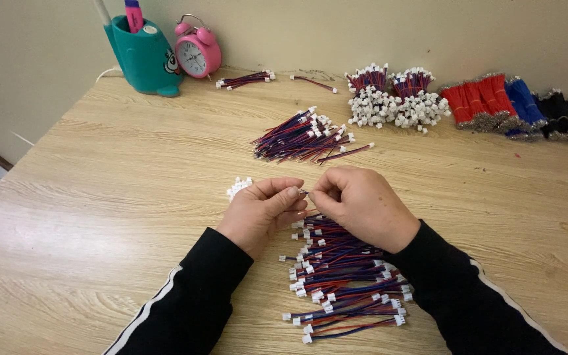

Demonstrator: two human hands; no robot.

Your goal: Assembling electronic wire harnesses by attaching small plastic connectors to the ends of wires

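My left hand (263, 212) and my right hand (361, 205) meet at the fingertips over the wooden table (100, 197), pinching a small wire end with a connector (303, 192) between them; the piece is mostly hidden by my fingers. Under my wrists lies a spread heap of red and blue wires with white connectors (343, 276). A few loose white connectors (238, 187) sit just left of my left hand. Farther back lies a fan-shaped pile of the same wires (304, 139).
At the back edge stand a teal pen holder (144, 58) and a pink alarm clock (196, 54). Bundled wires with white connectors (396, 98) and red, blue and black wire bundles (514, 108) line the back right. Two small wire groups (244, 80) lie near the wall.
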